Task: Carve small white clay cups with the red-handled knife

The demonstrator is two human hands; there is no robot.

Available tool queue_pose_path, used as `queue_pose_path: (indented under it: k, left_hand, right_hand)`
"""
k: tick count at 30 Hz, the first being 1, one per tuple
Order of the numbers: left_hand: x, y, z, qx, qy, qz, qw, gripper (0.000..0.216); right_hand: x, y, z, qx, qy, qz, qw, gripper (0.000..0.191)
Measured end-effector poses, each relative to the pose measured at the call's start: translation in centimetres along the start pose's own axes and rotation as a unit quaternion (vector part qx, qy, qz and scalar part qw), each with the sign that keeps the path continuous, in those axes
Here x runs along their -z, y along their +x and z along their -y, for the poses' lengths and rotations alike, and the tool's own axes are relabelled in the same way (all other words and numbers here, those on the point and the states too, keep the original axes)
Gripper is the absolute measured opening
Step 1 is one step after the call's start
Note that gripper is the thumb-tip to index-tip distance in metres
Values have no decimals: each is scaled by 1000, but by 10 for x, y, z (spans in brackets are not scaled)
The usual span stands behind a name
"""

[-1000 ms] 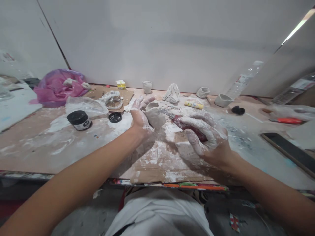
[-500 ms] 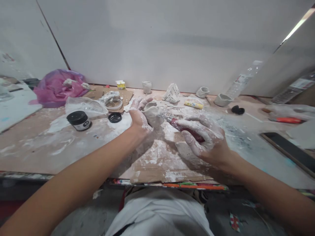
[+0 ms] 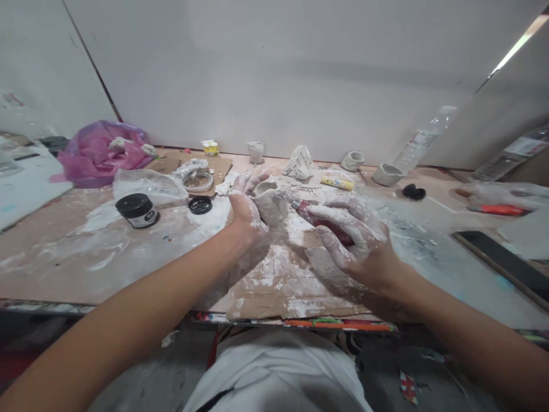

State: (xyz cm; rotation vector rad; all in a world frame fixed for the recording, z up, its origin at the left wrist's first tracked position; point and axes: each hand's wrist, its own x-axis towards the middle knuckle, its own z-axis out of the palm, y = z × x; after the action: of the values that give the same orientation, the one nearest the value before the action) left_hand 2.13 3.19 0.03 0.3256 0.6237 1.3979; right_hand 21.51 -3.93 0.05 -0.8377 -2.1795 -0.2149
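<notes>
My left hand [image 3: 247, 206], dusted white, cups a small grey clay pot [image 3: 271, 207] from its left side, with some fingers stretched behind the rim. In my right hand [image 3: 355, 234], also coated in white, the fingers wrap round the dark red handle of a tool with a metal shaft [image 3: 306, 212]. The tool's metal end meets the upper right of the pot near its rim; the very tip is hard to make out. Below the hands lies a flattened piece of cardboard [image 3: 274, 292] smeared with white.
Along the back stand small clay pots [image 3: 256, 152], a crumpled paper lump [image 3: 299, 163] and a yellow tube [image 3: 337, 182]. A black-lidded jar [image 3: 137, 210], a loose black lid [image 3: 200, 205] and a pink bag [image 3: 103, 154] are at left. Bottles [image 3: 424, 140] and a phone [image 3: 506, 263] are at right.
My left hand and the clay pot have shifted slightly right and toward me, and the pot has turned a little. My right hand with the tool stays nearly in place.
</notes>
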Motion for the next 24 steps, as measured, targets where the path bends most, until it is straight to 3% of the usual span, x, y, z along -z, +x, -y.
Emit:
queue_pose_path:
  k: [4,10,16,24]
  left_hand:
    - [-6,-5,-4,-21,9,-25,999,51]
    - [-4,-5,-7,-19,-8,-11,1000,47]
    - [1,-2,-5,34,-19,48,998,46]
    - [3,-1,-5,55,-35,77,995,42]
  right_hand:
    - [1,0,2,-8,3,32,999,44]
    - [2,3,4,-1,17,-9,1000,33]
    - [1,4,-1,20,19,-38,999,43]
    - [2,2,0,-2,10,-27,1000,34]
